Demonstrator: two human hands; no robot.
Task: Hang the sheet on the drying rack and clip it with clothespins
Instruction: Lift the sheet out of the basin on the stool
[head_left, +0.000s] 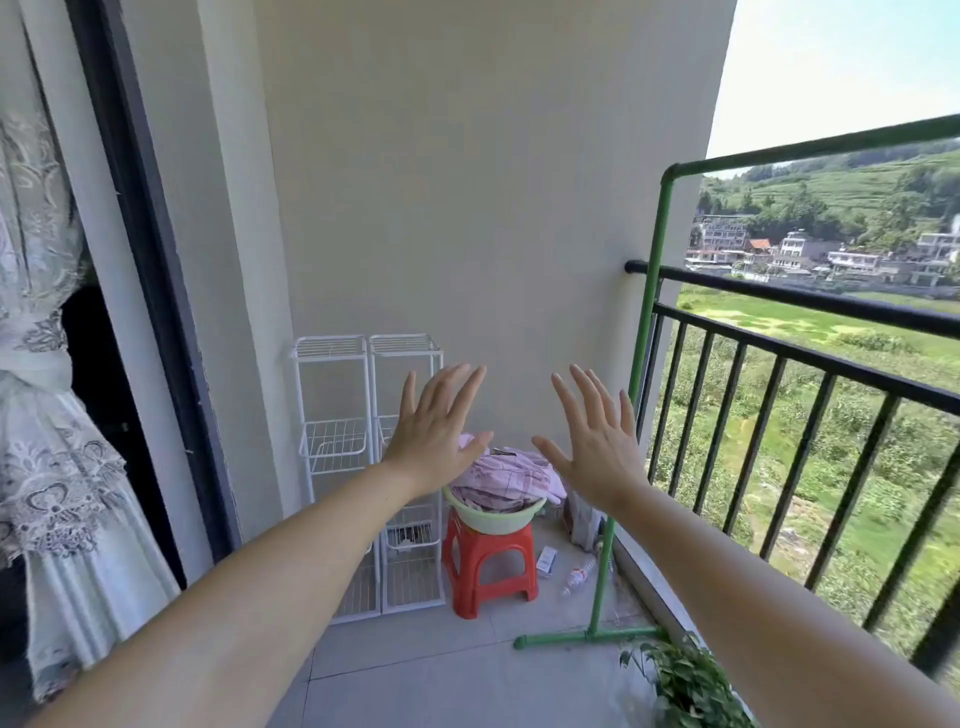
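A crumpled pink sheet (506, 480) lies heaped in a pale green basin (493, 517) that rests on a red plastic stool (491, 569) by the far wall. The green pipe drying rack (652, 291) stands along the balcony railing on the right, its top bar bare. My left hand (434, 431) and my right hand (597, 439) are both stretched out in front of me, palms forward and fingers spread, holding nothing, in the air nearer to me than the basin. No clothespins are visible.
Two white wire shelf units (366, 447) stand left of the stool. A black balcony railing (810, 358) runs along the right. A small box and a plastic bottle (576, 577) lie on the floor. A potted plant (685, 680) sits near the rack's foot. Lace curtains (47, 389) hang at left.
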